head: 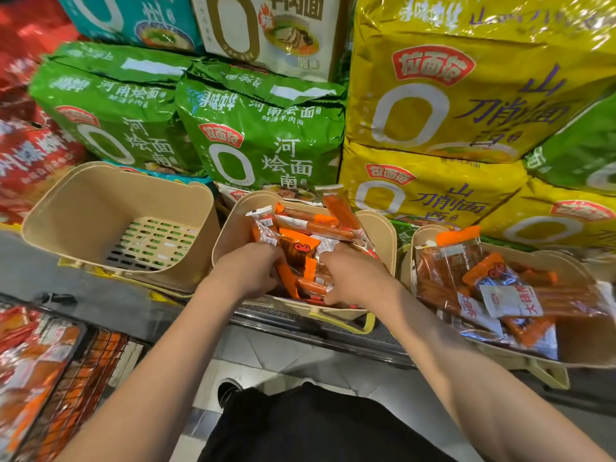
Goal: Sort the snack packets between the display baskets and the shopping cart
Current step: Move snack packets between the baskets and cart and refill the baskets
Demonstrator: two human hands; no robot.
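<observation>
Both hands reach into the middle basket (380,228) of three beige display baskets. The left hand (248,268) and the right hand (353,275) are buried among the snack packets (300,248), fingers curled down into the pile and gripping packets; the fingertips are hidden, so exactly which packets each hand holds cannot be told. The packets are slim clear sleeves with orange ends and reddish sticks inside; they overlap too thickly to count. The left basket (100,201) shows its slotted floor and holds no packets. The right basket (573,335) holds a loose heap of similar orange and clear packets, its far side cut off by the frame edge. At lower left, the wire shopping cart (83,368) is only partly in view, with red and orange packets inside, blurred. Behind the baskets stand stacked noodle bags: two green bags (260,128) side by side, two yellow bags (466,95) piled.
</observation>
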